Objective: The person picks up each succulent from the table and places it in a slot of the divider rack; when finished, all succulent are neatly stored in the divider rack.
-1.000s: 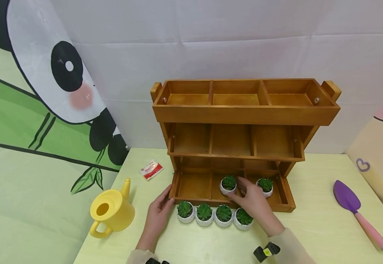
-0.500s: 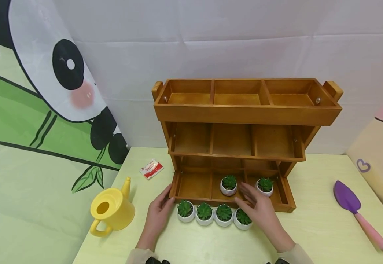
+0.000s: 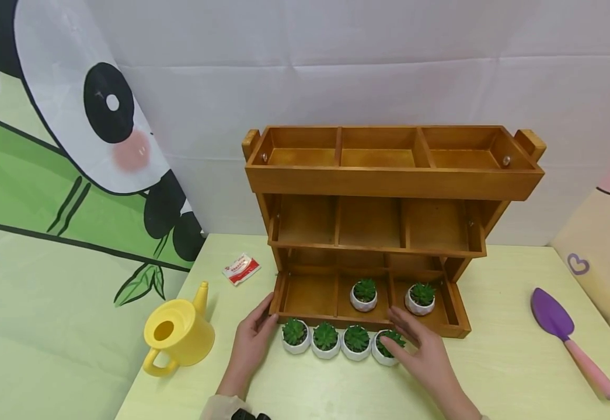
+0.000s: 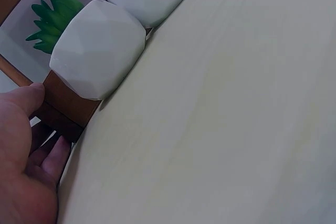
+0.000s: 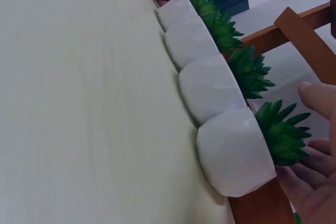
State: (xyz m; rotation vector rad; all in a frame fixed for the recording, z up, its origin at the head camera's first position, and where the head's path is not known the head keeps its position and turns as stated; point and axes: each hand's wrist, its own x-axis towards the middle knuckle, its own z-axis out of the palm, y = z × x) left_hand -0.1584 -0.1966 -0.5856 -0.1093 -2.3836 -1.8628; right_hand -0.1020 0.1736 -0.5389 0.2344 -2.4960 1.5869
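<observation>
My left hand (image 3: 252, 344) holds the front left corner of a three-tier wooden shelf (image 3: 394, 182), thumb at the front and fingers round the side in the left wrist view. Several potted succulents in white faceted pots stand in a row before the bottom tier. My right hand (image 3: 424, 356) is spread around the rightmost succulent (image 3: 385, 353) of that row, holding nothing; in the right wrist view a gap shows between thumb and fingers. On the bottom tier, one succulent (image 3: 363, 296) sits in the middle compartment and another succulent (image 3: 420, 300) in the right one.
A yellow watering can (image 3: 184, 335) stands at the left of the table (image 3: 331, 396). Behind it lies a small red and white packet (image 3: 241, 269). At the right lies a purple trowel (image 3: 553, 314) with a pink handle. A white backdrop (image 3: 389, 64) hangs behind the shelf.
My right hand has let go of the succulent in the middle compartment and drawn back toward the rightmost one in the front row. My left hand stays at the shelf corner.
</observation>
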